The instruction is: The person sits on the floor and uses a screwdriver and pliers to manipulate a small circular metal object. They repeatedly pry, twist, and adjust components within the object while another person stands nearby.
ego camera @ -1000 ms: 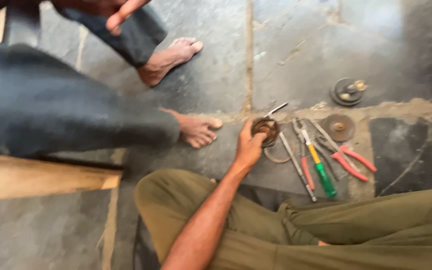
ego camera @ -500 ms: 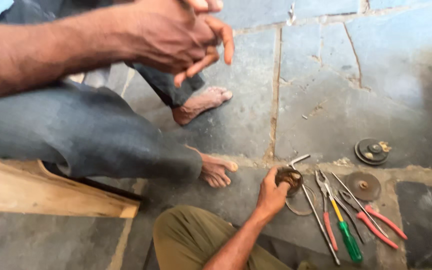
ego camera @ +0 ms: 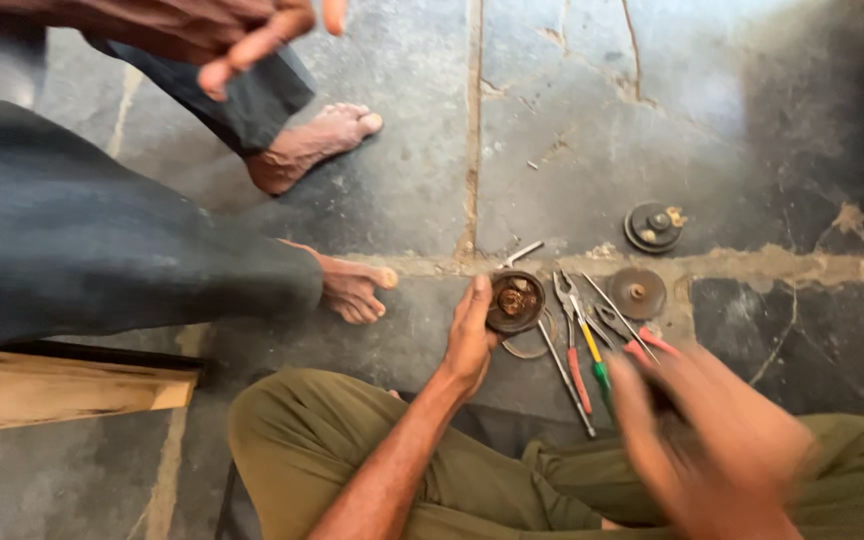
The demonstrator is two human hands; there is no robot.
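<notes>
Since half a second ago the right hand (ego camera: pixel 717 440) has come into the head view at the lower right, blurred with motion, and the camera has dropped lower over the tools; the other person's hand, which filled the upper left before, now shows only at the top edge. From the head camera, the left hand (ego camera: pixel 470 335) reaches forward from the olive-trousered lap and closes its grip round the side of a small round rusty motor housing (ego camera: pixel 515 301), thumb and fingers wrapped on its left rim, the open face turned up and showing coppery parts inside. That housing sits on the stone floor (ego camera: pixel 572 130) just below a pale mortar joint, with a thin metal rod (ego camera: pixel 524 252) sticking out beside its upper edge and a loose ring (ego camera: pixel 530 346) lying against its lower right. The right hand is spread, fingers apart, above the handles of the tools; whether it has hold of anything I cannot tell, because of the blur. Just right of the housing lie red-handled pliers (ego camera: pixel 570 335), a screwdriver with a yellow and green handle (ego camera: pixel 592 350) and a second pair of red-handled pliers (ego camera: pixel 637 335), all close together. A flat rusty disc (ego camera: pixel 637 293) rests beside them, and a dark round part with a brass centre (ego camera: pixel 654 226) lies further up. At the left, another person's bare feet (ego camera: pixel 352 288) and dark trouser legs stand near a wooden plank (ego camera: pixel 62 390).
</notes>
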